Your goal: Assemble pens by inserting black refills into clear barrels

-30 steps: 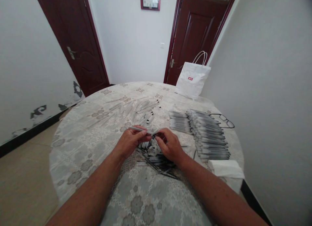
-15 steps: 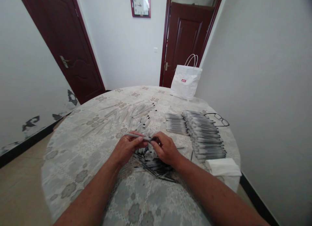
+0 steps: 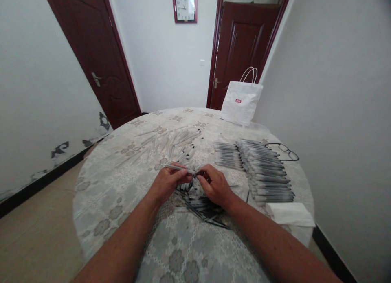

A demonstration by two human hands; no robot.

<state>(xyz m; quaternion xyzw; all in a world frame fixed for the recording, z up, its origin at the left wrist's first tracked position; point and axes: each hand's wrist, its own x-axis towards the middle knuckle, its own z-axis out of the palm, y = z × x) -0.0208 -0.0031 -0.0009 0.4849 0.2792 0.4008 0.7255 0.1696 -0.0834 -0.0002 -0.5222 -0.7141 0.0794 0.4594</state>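
Both hands meet over a round table point(image 3: 122, 193) covered with a flowered lace cloth. My left hand point(image 3: 170, 183) is closed round a thin clear pen barrel point(image 3: 174, 166) that sticks out to the left. My right hand point(image 3: 214, 186) pinches at the barrel's right end; what its fingers hold is too small to make out. Under the hands lies a loose heap of thin dark refills point(image 3: 201, 205). Beyond them, clear empty barrels point(image 3: 171, 142) are scattered. To the right, finished pens point(image 3: 262, 171) lie in neat rows.
A white paper bag point(image 3: 241, 102) stands at the table's far edge by a dark red door point(image 3: 244, 42). Black-framed glasses point(image 3: 282, 150) lie beside the pen rows. A folded white tissue point(image 3: 290, 213) sits at the right rim. A second door point(image 3: 94, 55) and a wall clock point(image 3: 184, 7) are behind.
The view has shifted slightly. Both hands stay together on the barrel, with the right fingers still working at its end.
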